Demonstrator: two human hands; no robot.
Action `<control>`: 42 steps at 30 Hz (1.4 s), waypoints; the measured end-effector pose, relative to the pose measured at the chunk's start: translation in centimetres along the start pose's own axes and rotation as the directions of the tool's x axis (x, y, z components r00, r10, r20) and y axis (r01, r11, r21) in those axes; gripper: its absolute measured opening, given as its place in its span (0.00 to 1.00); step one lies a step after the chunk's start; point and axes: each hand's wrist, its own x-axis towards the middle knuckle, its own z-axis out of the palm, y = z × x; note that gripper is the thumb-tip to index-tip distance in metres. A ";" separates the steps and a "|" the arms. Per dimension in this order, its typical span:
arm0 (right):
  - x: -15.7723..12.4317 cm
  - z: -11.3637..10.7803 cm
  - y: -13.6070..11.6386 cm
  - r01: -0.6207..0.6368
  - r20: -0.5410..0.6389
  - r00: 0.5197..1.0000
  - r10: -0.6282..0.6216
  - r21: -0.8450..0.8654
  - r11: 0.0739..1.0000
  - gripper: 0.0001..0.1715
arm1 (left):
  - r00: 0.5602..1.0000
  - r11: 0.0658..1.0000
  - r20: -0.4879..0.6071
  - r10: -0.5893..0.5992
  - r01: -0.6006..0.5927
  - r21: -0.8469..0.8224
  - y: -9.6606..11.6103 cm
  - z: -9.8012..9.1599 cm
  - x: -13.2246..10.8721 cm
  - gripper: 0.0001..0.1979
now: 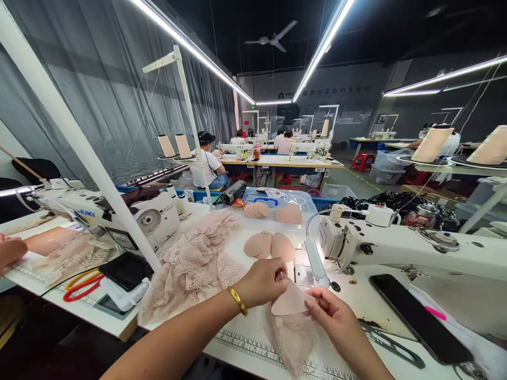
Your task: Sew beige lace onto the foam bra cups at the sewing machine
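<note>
My left hand, with a gold bangle on the wrist, pinches the upper edge of a beige foam cup. My right hand grips the same cup at its right edge. A strip of beige lace hangs below the cup over the table. Both hands are just in front of the white sewing machine and its lit needle area. A pair of loose foam cups lies just beyond my hands.
A heap of beige lace lies to the left. A black phone and scissors rest on the right. A second sewing machine, more cups and another person's hand are at left. Workers sit at machines behind.
</note>
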 end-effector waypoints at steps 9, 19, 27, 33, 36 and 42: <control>-1.8 -0.8 -3.2 0.439 0.133 0.894 -0.429 -0.462 0.771 0.13 | 0.677 0.977 0.707 0.205 -0.092 -0.194 1.3 -2.6 3.3 0.24; 0.2 -1.0 -1.5 0.613 0.108 0.559 -0.822 -0.721 0.323 0.25 | 0.753 0.546 0.257 0.605 -0.628 0.555 0.5 -2.5 -0.8 0.06; 2.5 -3.8 1.1 0.612 0.352 0.759 -0.547 -0.672 0.417 0.20 | 0.660 0.324 0.432 0.615 -0.711 0.624 -1.6 2.7 1.4 0.09; 3.0 -6.1 2.6 0.645 0.407 0.722 -0.559 -0.689 0.332 0.26 | 0.710 0.428 0.384 0.591 -0.679 0.597 -2.8 4.8 3.7 0.12; 2.6 -6.5 2.5 0.649 0.441 0.720 -0.535 -0.701 0.296 0.25 | 0.699 0.446 0.316 0.641 -0.675 0.589 -3.2 5.1 3.5 0.12; 2.2 -6.9 1.9 0.675 0.484 0.724 -0.492 -0.646 0.358 0.20 | 0.714 0.480 0.327 0.619 -0.674 0.562 -3.5 5.2 3.3 0.04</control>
